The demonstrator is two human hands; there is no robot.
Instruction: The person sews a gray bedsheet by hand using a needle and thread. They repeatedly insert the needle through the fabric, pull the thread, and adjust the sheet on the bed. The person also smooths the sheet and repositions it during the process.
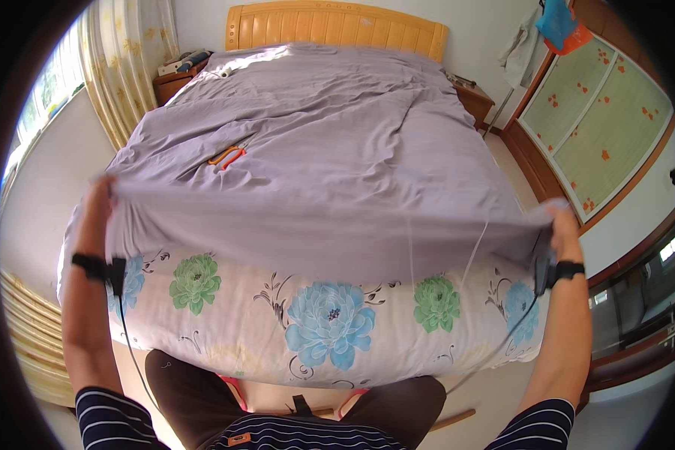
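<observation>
A grey-purple sheet (326,135) is spread over most of the bed, wrinkled in its middle. Its near edge is stretched between my two hands, lifted and blurred by motion. My left hand (102,194) grips the sheet's near left corner, with a black strap device (98,269) on that wrist. The opposite corner is held in my right hand (565,228), whose wrist bears a similar strap device (559,271). Below the raised edge shows a white floral mattress cover (236,332) with blue and green flowers. Two loose threads (475,247) hang near the right side.
A cutting tool with orange and red handles (229,156) lies on the sheet. Behind the bed stands a wooden headboard (337,25). Nightstands (475,101) flank it. A sliding-door wardrobe (602,118) is on the right, curtains (126,62) on the left. Cables (132,343) run from both wrists.
</observation>
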